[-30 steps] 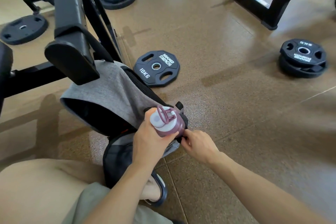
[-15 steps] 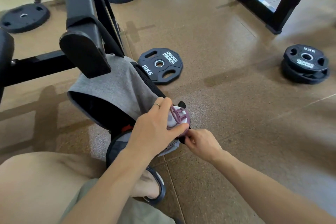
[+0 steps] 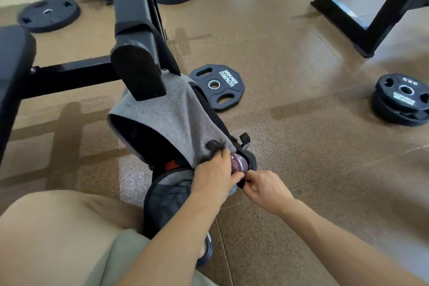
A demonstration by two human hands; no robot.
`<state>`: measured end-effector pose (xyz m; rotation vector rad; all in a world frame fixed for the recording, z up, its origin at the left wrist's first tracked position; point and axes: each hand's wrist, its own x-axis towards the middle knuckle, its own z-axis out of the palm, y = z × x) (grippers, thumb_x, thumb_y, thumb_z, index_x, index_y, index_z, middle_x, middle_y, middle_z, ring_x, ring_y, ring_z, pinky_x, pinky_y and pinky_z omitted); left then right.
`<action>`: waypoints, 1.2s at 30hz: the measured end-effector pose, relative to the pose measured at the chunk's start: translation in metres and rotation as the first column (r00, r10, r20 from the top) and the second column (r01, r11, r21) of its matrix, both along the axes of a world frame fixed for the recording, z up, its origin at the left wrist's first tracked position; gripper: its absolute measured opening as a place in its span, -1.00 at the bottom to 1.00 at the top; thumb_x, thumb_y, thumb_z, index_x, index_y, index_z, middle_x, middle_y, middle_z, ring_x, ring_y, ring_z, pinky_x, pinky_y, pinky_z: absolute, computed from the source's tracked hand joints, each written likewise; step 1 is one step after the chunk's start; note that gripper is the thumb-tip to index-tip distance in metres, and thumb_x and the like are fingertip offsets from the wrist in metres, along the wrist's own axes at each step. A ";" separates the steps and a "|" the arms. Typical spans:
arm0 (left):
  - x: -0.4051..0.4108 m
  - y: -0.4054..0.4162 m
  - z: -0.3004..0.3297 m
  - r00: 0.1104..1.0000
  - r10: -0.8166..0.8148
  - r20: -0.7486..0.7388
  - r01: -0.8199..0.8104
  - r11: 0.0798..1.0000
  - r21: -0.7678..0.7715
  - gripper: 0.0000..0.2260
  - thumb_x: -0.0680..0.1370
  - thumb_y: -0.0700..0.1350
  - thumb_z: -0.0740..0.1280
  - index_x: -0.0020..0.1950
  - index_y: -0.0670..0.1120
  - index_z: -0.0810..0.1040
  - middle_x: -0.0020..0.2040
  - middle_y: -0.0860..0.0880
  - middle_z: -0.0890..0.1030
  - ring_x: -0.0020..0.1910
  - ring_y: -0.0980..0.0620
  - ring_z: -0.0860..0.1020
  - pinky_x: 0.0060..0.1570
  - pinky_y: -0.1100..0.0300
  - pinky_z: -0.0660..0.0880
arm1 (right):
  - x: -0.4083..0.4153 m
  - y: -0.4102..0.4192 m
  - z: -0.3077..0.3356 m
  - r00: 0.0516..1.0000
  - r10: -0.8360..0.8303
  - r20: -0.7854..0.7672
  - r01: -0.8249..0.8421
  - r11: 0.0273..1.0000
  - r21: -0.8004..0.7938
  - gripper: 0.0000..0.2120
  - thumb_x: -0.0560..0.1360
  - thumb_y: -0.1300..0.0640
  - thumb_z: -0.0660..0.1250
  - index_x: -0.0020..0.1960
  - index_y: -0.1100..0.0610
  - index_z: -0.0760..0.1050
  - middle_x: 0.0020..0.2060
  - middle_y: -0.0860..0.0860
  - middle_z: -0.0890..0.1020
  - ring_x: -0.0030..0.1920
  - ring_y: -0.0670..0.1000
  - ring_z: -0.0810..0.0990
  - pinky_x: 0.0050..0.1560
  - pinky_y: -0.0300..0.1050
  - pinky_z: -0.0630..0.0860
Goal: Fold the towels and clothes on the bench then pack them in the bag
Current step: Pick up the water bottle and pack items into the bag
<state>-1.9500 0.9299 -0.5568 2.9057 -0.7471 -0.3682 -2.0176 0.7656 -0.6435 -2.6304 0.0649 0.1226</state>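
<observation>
A seated person works a maroon water bottle (image 3: 237,163) into the side pocket (image 3: 250,162) of a grey backpack (image 3: 173,114) that leans on the gym floor against the black padded arm of a bench (image 3: 137,62). The left hand (image 3: 214,175) lies over the bottle's top, fingers curled around it, apparently pressing it down; only the cap and shoulder show above the pocket's rim. The right hand (image 3: 267,189), just beside the bottle on the side away from the bench, pinches the pocket's black edge between thumb and fingertips, seemingly to hold the opening wide so the bottle can slide in. The backpack's main compartment gapes open toward the bench, dark inside, with a red scrap visible near its lower lip; whether folded towels or clothes lie within cannot be told, and none are seen on the bench. A sandalled foot (image 3: 205,251) sits at the backpack's base. A Hammer Strength weight plate (image 3: 218,87) lies flat just beyond the backpack, and a stack of smaller plates (image 3: 401,98) rests well apart to its right.
</observation>
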 end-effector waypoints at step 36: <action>0.008 0.098 0.026 0.993 0.102 -0.068 -0.120 0.914 -0.388 -0.73 0.53 -0.16 0.35 0.07 0.09 0.32 0.02 0.07 0.52 -0.04 -0.01 0.54 -0.09 0.06 0.48 | 0.083 0.115 0.031 0.875 -0.273 -0.400 0.481 0.586 0.652 -0.84 0.57 0.14 0.26 -0.17 0.10 0.55 -0.35 -0.09 0.56 -0.26 -0.04 0.47 -0.16 -0.06 0.40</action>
